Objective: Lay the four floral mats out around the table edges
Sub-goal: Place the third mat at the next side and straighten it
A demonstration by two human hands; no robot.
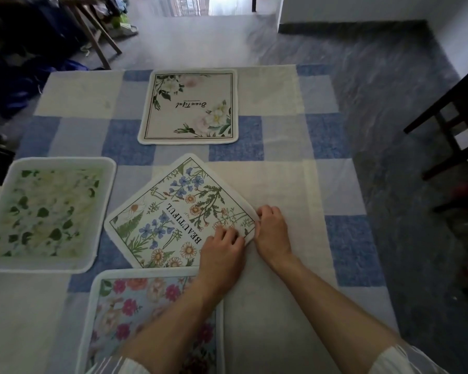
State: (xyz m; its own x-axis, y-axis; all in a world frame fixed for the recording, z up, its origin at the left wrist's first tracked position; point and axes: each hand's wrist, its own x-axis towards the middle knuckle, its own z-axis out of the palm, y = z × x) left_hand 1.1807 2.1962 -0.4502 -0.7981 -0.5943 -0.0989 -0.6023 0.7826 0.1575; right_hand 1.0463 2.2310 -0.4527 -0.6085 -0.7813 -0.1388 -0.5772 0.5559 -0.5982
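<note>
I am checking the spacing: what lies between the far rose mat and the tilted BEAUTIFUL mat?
Nothing but bare checked tablecloth; the head view shows that strip between the rose mat and the tilted BEAUTIFUL mat.

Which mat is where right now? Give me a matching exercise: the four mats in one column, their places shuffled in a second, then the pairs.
Mats:
1. pale rose mat
2. green leaf mat
3. pink flower mat
4. wildflower mat

Places:
A. near edge
B. middle, turned cornerwise, gripped at its right corner by the left hand and right hand
C. far edge
D. left edge

Pairs: 1-C, 2-D, 3-A, 4-B
</note>
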